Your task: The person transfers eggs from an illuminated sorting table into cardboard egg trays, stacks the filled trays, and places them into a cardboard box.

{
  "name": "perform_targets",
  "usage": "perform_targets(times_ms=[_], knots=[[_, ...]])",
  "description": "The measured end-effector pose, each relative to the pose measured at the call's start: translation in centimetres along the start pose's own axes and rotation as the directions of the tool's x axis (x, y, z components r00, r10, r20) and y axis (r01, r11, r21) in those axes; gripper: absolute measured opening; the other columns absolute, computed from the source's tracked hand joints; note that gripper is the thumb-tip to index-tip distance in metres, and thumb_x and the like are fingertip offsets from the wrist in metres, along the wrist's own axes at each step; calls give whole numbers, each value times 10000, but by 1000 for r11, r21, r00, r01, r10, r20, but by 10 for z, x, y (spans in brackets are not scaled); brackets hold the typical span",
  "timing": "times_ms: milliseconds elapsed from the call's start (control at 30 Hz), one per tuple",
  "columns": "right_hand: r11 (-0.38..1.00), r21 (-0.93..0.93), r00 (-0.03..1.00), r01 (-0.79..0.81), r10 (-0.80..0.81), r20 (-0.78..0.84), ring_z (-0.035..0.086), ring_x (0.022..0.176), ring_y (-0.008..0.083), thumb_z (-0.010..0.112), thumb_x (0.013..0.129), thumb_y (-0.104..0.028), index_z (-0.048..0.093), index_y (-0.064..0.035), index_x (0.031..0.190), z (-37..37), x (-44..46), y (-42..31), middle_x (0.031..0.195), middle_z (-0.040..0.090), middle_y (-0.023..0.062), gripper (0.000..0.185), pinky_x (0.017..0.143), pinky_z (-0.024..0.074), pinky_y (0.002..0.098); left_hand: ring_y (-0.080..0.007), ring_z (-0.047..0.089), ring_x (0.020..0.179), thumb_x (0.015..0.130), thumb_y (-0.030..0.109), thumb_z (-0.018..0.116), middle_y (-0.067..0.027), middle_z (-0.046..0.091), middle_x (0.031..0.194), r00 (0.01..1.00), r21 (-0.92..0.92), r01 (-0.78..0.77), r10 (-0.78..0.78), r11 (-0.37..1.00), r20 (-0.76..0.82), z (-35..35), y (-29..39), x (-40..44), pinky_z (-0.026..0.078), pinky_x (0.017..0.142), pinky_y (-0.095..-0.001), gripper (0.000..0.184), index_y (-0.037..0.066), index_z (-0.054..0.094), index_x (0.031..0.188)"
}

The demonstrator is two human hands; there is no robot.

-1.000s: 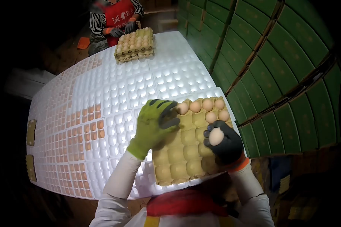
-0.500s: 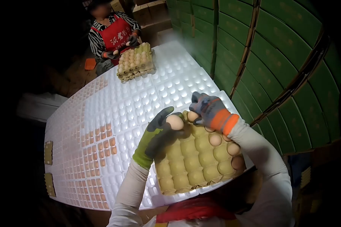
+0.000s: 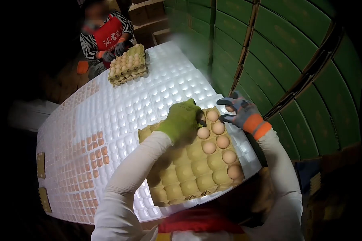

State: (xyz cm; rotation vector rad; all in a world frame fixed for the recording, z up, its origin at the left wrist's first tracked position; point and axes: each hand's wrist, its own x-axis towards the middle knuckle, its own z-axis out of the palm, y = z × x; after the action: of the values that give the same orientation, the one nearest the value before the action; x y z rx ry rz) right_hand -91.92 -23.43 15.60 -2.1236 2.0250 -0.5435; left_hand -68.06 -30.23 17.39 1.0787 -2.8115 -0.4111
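A yellowish egg tray (image 3: pixel 181 175) lies before me on the white moulded trays (image 3: pixel 129 108). Eggs (image 3: pixel 223 141) fill part of its right side; the near left cups hold none. My left hand (image 3: pixel 182 120), in a green glove, reaches over the tray's far part, fingers curled down at an egg (image 3: pixel 202 117) they partly cover. Just beyond the tray's far right corner, my right hand (image 3: pixel 238 113), in a grey and orange glove, is closed around an egg (image 3: pixel 229 108), which shows between its fingers.
Across the table a person (image 3: pixel 108 38) in a red apron stands by stacked trays of eggs (image 3: pixel 128 66). Green boxes (image 3: pixel 269 76) form a wall along the right. Brown eggs (image 3: pixel 96 158) sit in white trays at the left. Brown cartons (image 3: pixel 147 14) stand behind.
My left hand has moved right and turned over the tray's far part, no longer showing its egg. My right hand has moved off the tray's far edge to the right, with an egg.
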Motion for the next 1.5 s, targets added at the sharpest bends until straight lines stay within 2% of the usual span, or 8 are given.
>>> perform_targets(times_ms=[133, 300, 433, 600, 833, 1200, 1333, 1500], knots=[[913, -372, 923, 166, -11, 385, 673, 1008, 259, 739, 833, -483, 671, -363, 1262, 9, 45, -16, 1143, 618, 55, 451, 823, 550, 432, -255, 669, 953, 880, 227, 710, -122, 677, 1091, 973, -504, -73, -49, 861, -224, 1, -4, -23, 527, 805, -355, 263, 78, 719, 1097], [885, -305, 846, 351, -159, 510, 681, 1089, 287, 679, 875, -503, 697, -222, 1224, 2, 64, -15, 1252, 639, 106, 449, 830, 550, 432, -166, 660, 988, 1014, 234, 581, -79, 663, 1195, 985, -985, -26, -174, -169, 4, -2, -24, -58, 503, 745, -243, 488, 74, 475, 1463], [956, 158, 942, 247, -275, 191, 698, 966, 245, 663, 909, -534, 682, -110, 1239, 53, 51, 62, 1191, 679, 108, 538, 712, 556, 404, -149, 666, 995, 972, 198, 603, -102, 616, 1308, 986, -996, -42, -166, -73, -29, -4, -20, -60, 505, 640, -228, 504, 80, 490, 1448], [479, 833, 949, -275, -5, 316, 631, 738, 121, 632, 957, -493, 615, -71, 1307, 24, 12, 54, 963, 677, 74, 549, 578, 511, 279, -286, 654, 1047, 838, 253, 764, -116, 608, 1198, 992, -170, -4, -17, 985, -122, -9, 16, -40, 539, 843, -390, 295, 98, 739, 1088], [518, 855, 1000, 9, -16, -1, 658, 900, 181, 586, 1020, -440, 581, -33, 1310, 16, -39, 46, 1051, 675, 88, 500, 757, 567, 349, -326, 678, 977, 895, 206, 631, -149, 681, 1119, 999, 248, 17, -5, 969, -49, 51, 31, 4, 530, 790, -431, 246, 52, 743, 1050], [388, 915, 968, -109, 251, 8, 650, 800, 185, 591, 1008, -481, 581, -3, 1277, 20, -81, -40, 979, 676, 107, 549, 689, 549, 334, -311, 679, 921, 783, 188, 699, -141, 634, 1124, 686, -354, -142, -165, 924, -708, 31, -25, -121, 517, 738, -464, 114, 135, 723, 881], [388, 922, 994, 18, 91, -58, 647, 764, 187, 593, 1003, -496, 581, 8, 1265, 33, -110, -154, 953, 676, 114, 568, 665, 542, 329, -171, 668, 1050, 823, 51, 792, -64, 678, 1172, 615, -872, -296, -621, 390, -486, 25, -88, -284, 537, 917, -298, 361, 105, 731, 1175], [142, 932, 806, -334, -470, 361, 643, 718, 189, 595, 997, -514, 581, 22, 1250, 122, -167, -318, 921, 677, 123, 593, 634, 534, 322, -216, 703, 1065, 812, 92, 783, -93, 725, 1211, 64, -861, 287, -905, 421, -421, 122, -195, -495, 550, 929, -337, 503, 74, 656, 1299]])
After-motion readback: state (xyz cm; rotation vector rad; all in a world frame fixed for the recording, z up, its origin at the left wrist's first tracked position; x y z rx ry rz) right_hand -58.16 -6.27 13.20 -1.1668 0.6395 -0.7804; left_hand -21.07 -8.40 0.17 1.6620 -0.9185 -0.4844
